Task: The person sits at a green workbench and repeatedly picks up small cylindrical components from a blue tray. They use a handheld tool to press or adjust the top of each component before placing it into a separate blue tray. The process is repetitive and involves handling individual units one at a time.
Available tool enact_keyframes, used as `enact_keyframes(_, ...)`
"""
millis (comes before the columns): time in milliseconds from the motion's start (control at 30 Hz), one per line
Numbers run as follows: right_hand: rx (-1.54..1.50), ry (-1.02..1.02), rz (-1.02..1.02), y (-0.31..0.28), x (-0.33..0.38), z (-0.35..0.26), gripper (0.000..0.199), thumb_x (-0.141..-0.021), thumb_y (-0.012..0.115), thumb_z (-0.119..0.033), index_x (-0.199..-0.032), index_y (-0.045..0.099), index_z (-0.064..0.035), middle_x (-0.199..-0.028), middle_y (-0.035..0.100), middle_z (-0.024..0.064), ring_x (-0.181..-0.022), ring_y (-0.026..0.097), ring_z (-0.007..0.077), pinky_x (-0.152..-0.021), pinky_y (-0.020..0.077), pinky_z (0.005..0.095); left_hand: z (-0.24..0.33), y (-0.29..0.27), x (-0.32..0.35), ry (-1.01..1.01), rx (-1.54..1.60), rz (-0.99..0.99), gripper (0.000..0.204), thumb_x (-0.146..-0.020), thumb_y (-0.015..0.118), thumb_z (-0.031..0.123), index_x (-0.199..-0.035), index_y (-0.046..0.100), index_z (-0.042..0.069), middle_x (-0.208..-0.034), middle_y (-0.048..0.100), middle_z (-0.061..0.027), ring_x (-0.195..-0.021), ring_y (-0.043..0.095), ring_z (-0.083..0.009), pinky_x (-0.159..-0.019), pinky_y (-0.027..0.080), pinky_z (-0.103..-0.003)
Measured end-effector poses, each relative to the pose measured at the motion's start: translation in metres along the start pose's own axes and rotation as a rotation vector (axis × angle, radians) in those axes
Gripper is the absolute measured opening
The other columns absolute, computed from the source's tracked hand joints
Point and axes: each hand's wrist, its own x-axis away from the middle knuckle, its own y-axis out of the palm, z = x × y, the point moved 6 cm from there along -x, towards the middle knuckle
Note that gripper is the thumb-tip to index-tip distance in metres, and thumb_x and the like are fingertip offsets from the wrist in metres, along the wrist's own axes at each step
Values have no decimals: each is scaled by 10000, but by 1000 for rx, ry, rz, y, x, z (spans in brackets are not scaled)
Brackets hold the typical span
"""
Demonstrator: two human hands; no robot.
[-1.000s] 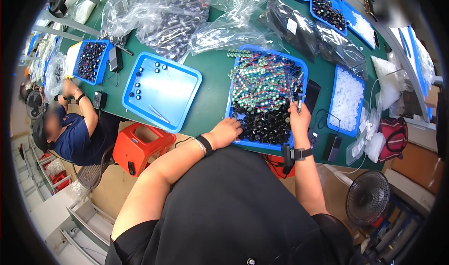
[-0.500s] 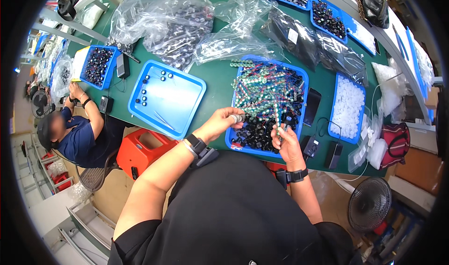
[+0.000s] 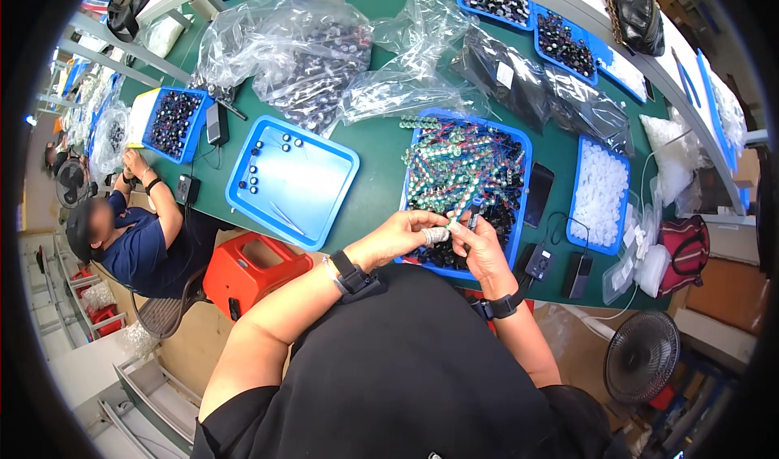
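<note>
Pinching small pale cylinder point(image 3: 436, 235) — long axis seemingly left-right — left hand point(image 3: 403, 233), right hand point(image 3: 482, 248) both clamped on it.

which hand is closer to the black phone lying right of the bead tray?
Right. The right hand is at the bead tray's near edge, just left of the phone. The left hand sits farther left.
</note>
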Motion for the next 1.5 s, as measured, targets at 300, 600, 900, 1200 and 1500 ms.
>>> enact_keyframes(300,-1,-26,67,6,-3,0,145,-837,693,-134,-902,574,-83,-683,490,-57,-559,437,25,-447,322,188,4,-2,-1,-27,2,34,238,-902,615,166,-1083,639,13,-938,630,-20,-809,567,-92,-752,478,-244)
enact_keyframes(600,573,-312,237,8,6,-13,177,-853,664,-126,-1011,637,-50,-717,512,-48,-543,452,40,-458,336,193,6,-21,1,27,-121,103,206,-872,609,131,-1022,654,-3,-890,611,-30,-794,556,-95,-720,469,-263)
enact_keyframes(900,1674,-1065,8,81,35,-47,214,-748,664,-117,-956,658,-64,-897,602,46,-947,554,200,-759,381,344,19,-22,20,261,-842,39,200,-814,647,133,-977,671,21,-860,591,-108,-774,584,-218,-702,473,-320)
enact_keyframes(1200,506,-114,48,27,-3,-21,186,-916,591,-173,-939,635,6,-814,659,78,-690,601,84,-539,399,211,11,-56,21,28,28,141,364,-925,554,132,-1239,522,-49,-1133,613,-84,-986,579,-126,-911,456,-279)
enact_keyframes(1500,391,-37,21,32,-2,-29,236,-906,604,-210,-978,634,13,-904,688,109,-771,662,129,-514,372,190,10,-58,26,57,110,166,386,-912,551,79,-1267,480,-55,-1158,591,-110,-1008,594,-160,-911,476,-286)
